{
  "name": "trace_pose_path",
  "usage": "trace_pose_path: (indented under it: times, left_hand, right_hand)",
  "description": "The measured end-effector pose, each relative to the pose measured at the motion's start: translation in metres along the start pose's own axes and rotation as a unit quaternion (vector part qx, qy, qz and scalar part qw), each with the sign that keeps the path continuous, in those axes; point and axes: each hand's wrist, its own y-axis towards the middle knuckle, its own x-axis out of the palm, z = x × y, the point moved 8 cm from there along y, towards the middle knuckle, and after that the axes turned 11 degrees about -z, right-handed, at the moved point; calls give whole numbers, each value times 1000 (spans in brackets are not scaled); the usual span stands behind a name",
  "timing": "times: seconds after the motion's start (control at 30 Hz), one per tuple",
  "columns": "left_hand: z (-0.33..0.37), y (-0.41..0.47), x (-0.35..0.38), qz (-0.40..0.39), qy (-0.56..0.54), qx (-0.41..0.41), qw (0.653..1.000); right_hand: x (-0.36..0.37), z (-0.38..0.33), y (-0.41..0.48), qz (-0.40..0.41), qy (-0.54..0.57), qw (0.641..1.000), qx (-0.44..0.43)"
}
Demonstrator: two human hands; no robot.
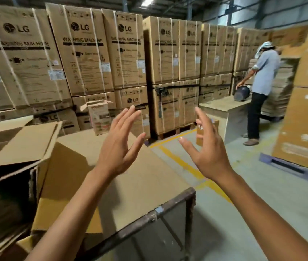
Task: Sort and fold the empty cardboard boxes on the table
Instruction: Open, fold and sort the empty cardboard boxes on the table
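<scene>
Both the left hand point(118, 146) and the right hand point(208, 150) hang raised in the air, palms facing, fingers spread and holding nothing. Below and left, an open cardboard box point(20, 157) lies on its side on the cardboard-covered table point(149, 178). Stacked washing-machine cartons point(85, 51) fill the far side, and another person point(262, 87) stands far right.

1. Dim warehouse, lit by a roof light point(147, 1) overhead.
2. Soft, diffuse shadows lie on the table point(168, 206).
3. Wide-angle bending tilts the cartons point(17, 53); the right edge is smeared with blur.
</scene>
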Motion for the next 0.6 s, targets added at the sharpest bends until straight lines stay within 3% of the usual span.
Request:
trace_pose_path:
  times: [0.23,0.6]
  left_hand:
    - [48,33,152,-48,-110,0,993]
    - [32,11,418,-123,-260,-149,946]
  right_hand:
    - [-74,123,-57,24,-57,993,104]
    - [-40,352,-132,27,4,958,285]
